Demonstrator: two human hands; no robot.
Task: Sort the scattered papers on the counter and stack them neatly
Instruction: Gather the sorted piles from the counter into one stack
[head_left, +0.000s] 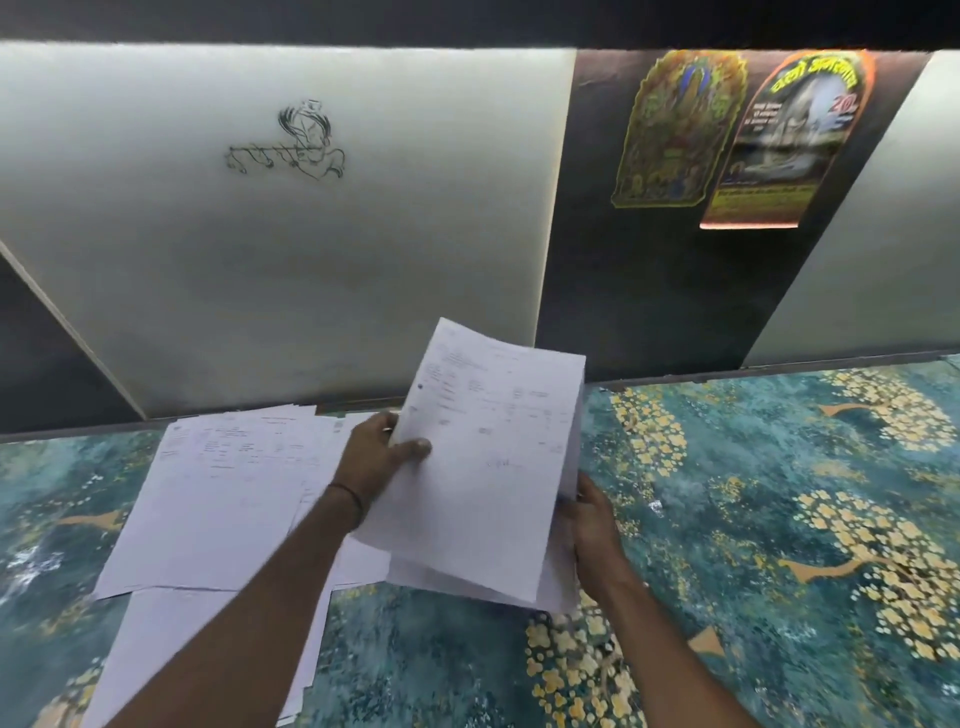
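I hold a sheaf of printed white papers (483, 467) tilted up above the counter (753, 493). My left hand (376, 460) grips its left edge, thumb on the top sheet. My right hand (592, 525) holds the lower right edge from behind, fingers mostly hidden by the sheets. More loose papers (223, 493) lie spread flat and overlapping on the counter to the left, reaching down past my left forearm toward the front edge.
The counter has a teal surface with a yellow tree pattern. Behind it rises a white panel (291, 234) with a line drawing, then a dark wall strip carrying two colourful stickers (737, 135). Bare counter stretches to the right.
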